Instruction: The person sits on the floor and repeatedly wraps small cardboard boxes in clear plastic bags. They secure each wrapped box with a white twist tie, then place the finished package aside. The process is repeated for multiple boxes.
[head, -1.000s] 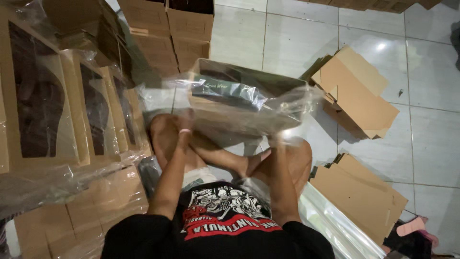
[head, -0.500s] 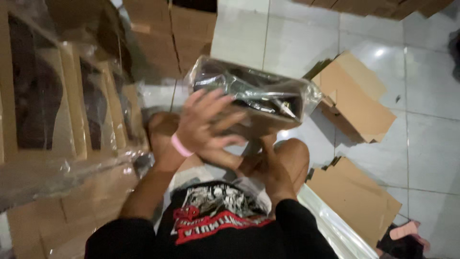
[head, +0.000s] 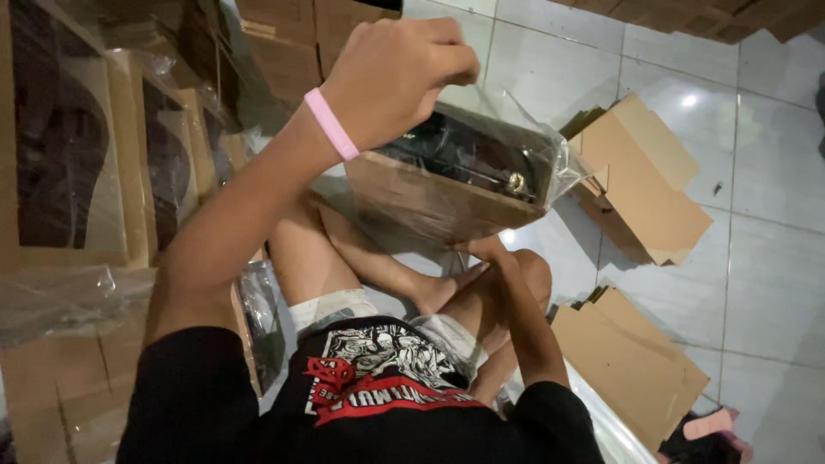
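The left hand (head: 397, 79) has its fingers pinched shut on the plastic bag (head: 524, 142) at its top, bagging the cardboard box (head: 434, 202); the right hand (head: 490, 251), fingers flat, props it from below, above the lap. Closing the bag looks next.

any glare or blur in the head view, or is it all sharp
Head view: a bright ceiling-light reflection glares on the white floor tiles; soft sheen on the clear plastic bag around the brown cardboard box. The left hand and right hand are fairly sharp; the stacked cardboard boxes at left sit dim and slightly soft.
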`<state>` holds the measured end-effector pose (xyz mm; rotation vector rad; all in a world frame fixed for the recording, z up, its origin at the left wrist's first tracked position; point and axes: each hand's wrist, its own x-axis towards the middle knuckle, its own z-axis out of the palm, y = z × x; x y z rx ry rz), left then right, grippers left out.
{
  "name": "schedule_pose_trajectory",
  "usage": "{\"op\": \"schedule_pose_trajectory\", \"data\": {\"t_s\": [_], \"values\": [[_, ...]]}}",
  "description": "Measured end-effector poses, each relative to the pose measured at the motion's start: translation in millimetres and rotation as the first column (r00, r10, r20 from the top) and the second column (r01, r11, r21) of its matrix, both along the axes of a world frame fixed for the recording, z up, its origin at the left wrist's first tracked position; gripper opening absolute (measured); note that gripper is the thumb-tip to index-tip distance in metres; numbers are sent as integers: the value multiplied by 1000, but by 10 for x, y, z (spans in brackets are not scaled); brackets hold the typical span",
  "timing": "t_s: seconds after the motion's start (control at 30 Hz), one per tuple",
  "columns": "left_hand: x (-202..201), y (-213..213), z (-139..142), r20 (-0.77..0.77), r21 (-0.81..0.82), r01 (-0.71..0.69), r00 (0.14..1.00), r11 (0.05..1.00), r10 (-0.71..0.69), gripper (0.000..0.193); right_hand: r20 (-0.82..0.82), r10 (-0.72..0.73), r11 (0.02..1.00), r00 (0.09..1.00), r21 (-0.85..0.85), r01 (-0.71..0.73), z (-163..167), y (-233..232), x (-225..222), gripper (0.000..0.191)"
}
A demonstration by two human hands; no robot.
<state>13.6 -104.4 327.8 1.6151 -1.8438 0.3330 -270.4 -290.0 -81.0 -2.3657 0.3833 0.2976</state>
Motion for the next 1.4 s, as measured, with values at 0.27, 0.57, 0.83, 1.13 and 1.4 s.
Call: {"op": "schedule_pose_trajectory", "data": {"t_s": [0.27,0.57,0.83,1.13,1.4], "values": [[-81,-75,-101,93,28,103,990,994,-106,31,-91,52,983,994,-169,-67,-67,-103,321,72],[-161,-258,-375,-53,346,107,994,932,-94,10,-497,116,992,860,100,-76,-138,-150,117,67],[51,313,-1015,-213,-136,-74,976,988,44,40,-363,211,964,907,233,-131,-216,-204,413,62],[-398,307,-4216,-840,514,-224,-326,828,434,76,-340,51,996,939,87,-23,-139,-185,294,47],[-348,-572,-3805,-734,612,-242,180,753,655,118,-2,-299,887,954,-368,277,138,-291,140,33]]}}
